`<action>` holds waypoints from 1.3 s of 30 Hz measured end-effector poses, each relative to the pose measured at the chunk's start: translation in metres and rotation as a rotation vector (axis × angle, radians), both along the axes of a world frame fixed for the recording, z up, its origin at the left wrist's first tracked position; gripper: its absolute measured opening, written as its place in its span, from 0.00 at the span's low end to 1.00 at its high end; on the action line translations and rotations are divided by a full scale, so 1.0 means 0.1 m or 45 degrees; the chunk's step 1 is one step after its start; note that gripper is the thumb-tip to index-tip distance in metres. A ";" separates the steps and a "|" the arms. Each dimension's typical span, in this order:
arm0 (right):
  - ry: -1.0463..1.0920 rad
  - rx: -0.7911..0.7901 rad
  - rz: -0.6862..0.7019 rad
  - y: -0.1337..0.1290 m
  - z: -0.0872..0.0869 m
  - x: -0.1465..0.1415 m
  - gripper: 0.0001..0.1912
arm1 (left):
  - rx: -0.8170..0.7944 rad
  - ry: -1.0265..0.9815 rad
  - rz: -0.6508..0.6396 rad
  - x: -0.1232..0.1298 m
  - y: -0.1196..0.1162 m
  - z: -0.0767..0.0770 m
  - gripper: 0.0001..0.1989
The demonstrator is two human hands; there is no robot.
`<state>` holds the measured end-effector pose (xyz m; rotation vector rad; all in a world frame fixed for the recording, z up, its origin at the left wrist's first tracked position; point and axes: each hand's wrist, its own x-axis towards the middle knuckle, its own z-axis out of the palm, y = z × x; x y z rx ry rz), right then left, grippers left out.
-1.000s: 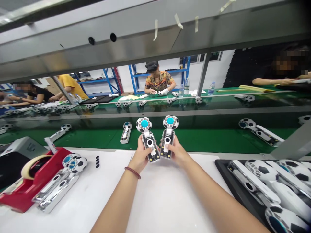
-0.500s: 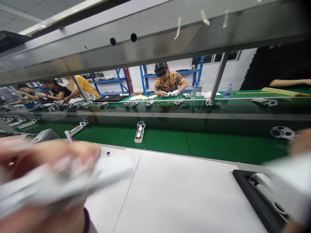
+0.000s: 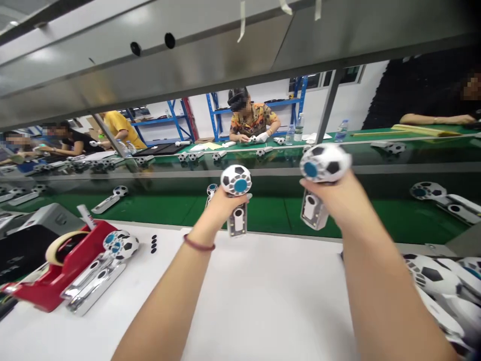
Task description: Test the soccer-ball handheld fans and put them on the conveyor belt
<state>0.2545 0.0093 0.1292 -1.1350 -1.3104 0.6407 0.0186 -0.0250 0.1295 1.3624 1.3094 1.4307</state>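
My left hand [image 3: 221,205] is wrapped round a soccer-ball device [image 3: 236,179], ball end up, its clear-and-white handle hanging below the fingers. To the right, my right hand [image 3: 334,190] grips a second soccer-ball device [image 3: 325,163] the same way, held a little higher. Both are over the front edge of the green belt [image 3: 266,213]. Another ball device on the belt is partly hidden behind my left hand. At the left of the white table [image 3: 263,296], two ball devices [image 3: 101,271] lie side by side.
A red tape dispenser [image 3: 71,265] stands at the left, near several black dots [image 3: 154,244]. More ball devices [image 3: 432,276] are piled at the right, partly behind my right arm. A metal beam [image 3: 150,80] crosses overhead. Across the belt a person [image 3: 251,120] works.
Both hands have moved away from the camera, out over the belt's edge, each with a ball device now clearly in it. The view has shifted, bringing the tape dispenser into sight.
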 end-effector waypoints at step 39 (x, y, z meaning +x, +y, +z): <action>-0.219 0.004 0.873 -0.67 0.36 -0.49 0.36 | 0.008 -0.328 -0.486 0.35 -0.51 0.10 0.32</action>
